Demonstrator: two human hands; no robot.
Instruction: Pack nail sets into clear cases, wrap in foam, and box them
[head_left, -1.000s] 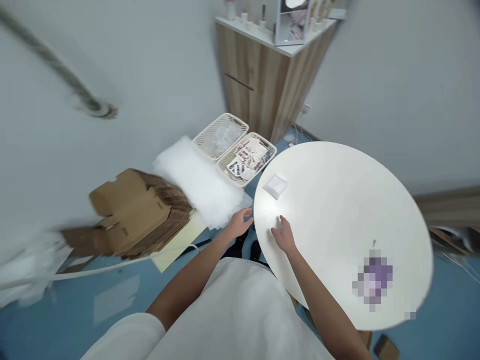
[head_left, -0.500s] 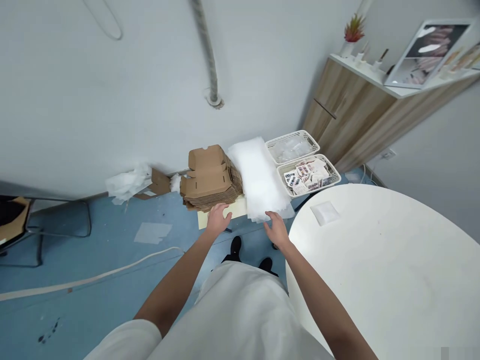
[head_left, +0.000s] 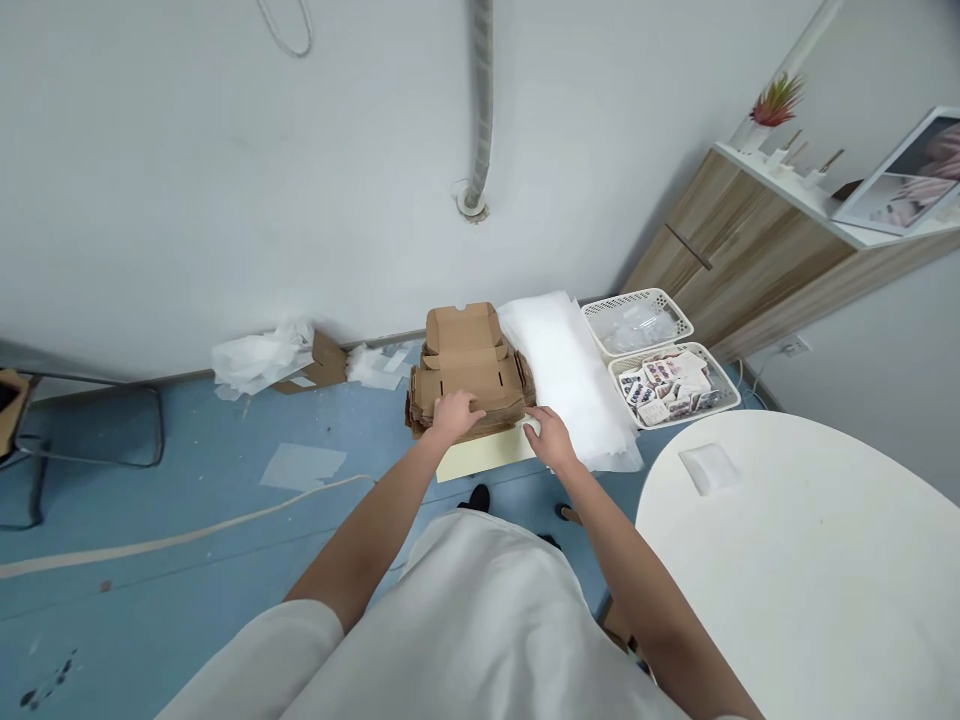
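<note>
- Behind everything in front of you stands the pale wall point(head_left: 360, 150), and below it spreads the blue floor point(head_left: 187, 540).
- To your right, the round white table point(head_left: 810, 560) reaches out past your right arm.
- Beyond the table, against the wall, you have the wooden cabinet point(head_left: 750, 230).
- Left of the cabinet lies the pile of white sheets point(head_left: 570, 375).
- Just left of those sheets, straight ahead of you, sits the stack of flat cardboard boxes point(head_left: 472, 375), on a pale yellow board point(head_left: 480, 458).
- Right of the sheets are two baskets: the far basket point(head_left: 637, 297) holds clear plastic, the near basket point(head_left: 690, 416) printed cards point(head_left: 671, 385).
- Your hands are apart. Your left hand point(head_left: 452, 414) is over the stack's front edge; you cannot tell whether it grips. Your right hand point(head_left: 551, 438), thumb and fingers parted, is at the front right corner; contact is unclear.
- On the table's far left part lies a small white packet point(head_left: 710, 468).
</note>
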